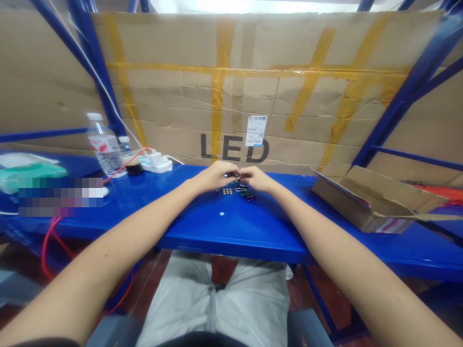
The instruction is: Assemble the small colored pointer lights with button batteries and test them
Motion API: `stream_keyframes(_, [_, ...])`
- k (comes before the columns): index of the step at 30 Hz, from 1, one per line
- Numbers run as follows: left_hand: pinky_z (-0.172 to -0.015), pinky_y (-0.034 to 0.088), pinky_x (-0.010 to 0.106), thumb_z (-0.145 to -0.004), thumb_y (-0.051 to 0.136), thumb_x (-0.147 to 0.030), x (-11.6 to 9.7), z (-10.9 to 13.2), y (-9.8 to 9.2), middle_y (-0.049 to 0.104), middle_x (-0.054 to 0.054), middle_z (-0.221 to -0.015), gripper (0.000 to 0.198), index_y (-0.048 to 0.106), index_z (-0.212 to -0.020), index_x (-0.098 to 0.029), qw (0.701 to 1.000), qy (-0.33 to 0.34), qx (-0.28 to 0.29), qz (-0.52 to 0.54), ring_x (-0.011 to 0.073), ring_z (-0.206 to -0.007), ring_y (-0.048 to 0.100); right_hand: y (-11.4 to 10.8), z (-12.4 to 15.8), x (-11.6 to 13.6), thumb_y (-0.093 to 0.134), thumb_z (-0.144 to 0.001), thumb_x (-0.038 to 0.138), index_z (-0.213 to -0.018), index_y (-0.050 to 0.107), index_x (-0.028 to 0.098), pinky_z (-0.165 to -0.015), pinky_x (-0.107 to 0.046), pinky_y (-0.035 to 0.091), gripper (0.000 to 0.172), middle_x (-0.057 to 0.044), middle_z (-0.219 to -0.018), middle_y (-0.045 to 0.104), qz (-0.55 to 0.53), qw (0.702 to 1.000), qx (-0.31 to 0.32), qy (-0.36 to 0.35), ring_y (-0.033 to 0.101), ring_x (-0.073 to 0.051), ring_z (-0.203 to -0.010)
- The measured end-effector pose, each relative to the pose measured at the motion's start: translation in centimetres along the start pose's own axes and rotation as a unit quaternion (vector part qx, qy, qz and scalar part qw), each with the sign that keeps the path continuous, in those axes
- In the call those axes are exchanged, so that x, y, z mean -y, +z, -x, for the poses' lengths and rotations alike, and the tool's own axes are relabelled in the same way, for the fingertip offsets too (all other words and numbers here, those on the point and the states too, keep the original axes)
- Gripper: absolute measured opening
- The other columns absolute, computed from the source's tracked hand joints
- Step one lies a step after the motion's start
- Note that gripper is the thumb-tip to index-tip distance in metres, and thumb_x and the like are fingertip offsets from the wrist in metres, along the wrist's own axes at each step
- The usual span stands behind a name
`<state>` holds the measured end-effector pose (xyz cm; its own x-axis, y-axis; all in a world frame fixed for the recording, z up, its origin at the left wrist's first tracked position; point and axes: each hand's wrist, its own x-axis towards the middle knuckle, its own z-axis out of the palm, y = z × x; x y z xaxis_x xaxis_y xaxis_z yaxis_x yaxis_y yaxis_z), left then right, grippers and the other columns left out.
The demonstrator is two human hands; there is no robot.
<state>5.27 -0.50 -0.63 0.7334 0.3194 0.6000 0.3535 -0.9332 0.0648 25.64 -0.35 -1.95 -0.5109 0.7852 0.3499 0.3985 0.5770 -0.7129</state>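
My left hand [217, 176] and my right hand [255, 179] meet over the far part of the blue table, fingertips almost touching. Both are closed in a pinch around something small and shiny, too small and too covered by fingers to name. Just below them lie several coloured metal clips [246, 193] that look like carabiners. To their left, several small round brass-coloured pieces [227, 191] sit in tidy rows. Nearer to me, a small white disc [222, 213] rests on the table [231, 231].
An open cardboard box [361, 212] stands at the right. On the left are a water bottle [104, 147], a small bottle of dark liquid [133, 166], a white power strip [157, 164] and a red cable [47, 246]. A large cardboard sheet [173, 111] rises behind the table.
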Motion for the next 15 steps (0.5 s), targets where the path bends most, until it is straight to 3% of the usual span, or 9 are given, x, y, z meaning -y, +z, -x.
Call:
stream_keyframes(10, [-0.075,0.049,0.027,-0.09,0.06,-0.022,-0.15,0.28,-0.68,0.075,0.006,-0.092,0.016,0.072,-0.097,-0.016,0.999,-0.037,-0.01,-0.009,0.0149,-0.08,0.066,-0.14,0.02,-0.29,0.056,-0.073,0.009,-0.077,0.069,0.017,-0.079,-0.032,0.049,0.015,-0.002,-0.079,0.071,0.016,1.0,0.007,0.018,0.064,-0.018,-0.079])
stream_keyframes(15, [-0.077,0.049,0.028,-0.088,0.062,-0.02,-0.36,0.07,-0.24,0.074,0.006,-0.09,0.015,0.072,-0.097,-0.016,1.0,-0.024,0.014,-0.001,0.0158,-0.081,0.066,-0.26,-0.08,-0.4,0.058,-0.073,0.013,-0.082,0.067,0.016,-0.08,-0.033,0.047,0.013,-0.002,-0.081,0.07,0.03,0.999,0.001,-0.018,0.062,-0.018,-0.079])
